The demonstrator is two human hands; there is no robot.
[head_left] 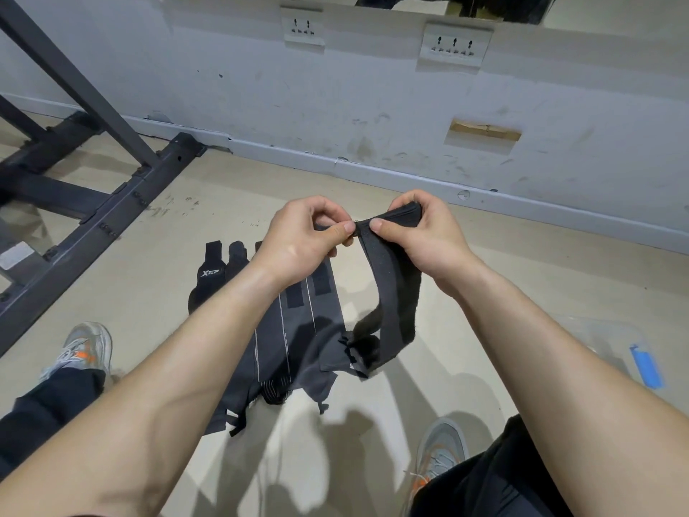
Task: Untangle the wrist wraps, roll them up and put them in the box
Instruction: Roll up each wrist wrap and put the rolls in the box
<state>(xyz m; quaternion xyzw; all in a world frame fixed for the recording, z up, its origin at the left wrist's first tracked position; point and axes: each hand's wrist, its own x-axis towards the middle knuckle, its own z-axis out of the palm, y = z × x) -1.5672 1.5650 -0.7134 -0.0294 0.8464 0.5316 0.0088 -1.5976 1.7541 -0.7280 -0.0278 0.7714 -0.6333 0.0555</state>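
I hold one black wrist wrap (395, 292) up above the floor. My left hand (302, 240) pinches its top end between thumb and fingers, and my right hand (417, 233) grips the folded or rolled top part beside it. The rest of the strap hangs down to the floor. Several other dark wrist wraps (294, 330) lie flat side by side on the floor below my hands, one with a white logo (210, 273). A clear plastic box (611, 348) with a blue label lies on the floor at the right.
A black metal rack frame (93, 203) stands on the floor at the left. A scuffed white wall (335, 106) with sockets runs across the back. My two grey shoes (85, 348) (440, 457) rest on the beige floor on either side of the wraps.
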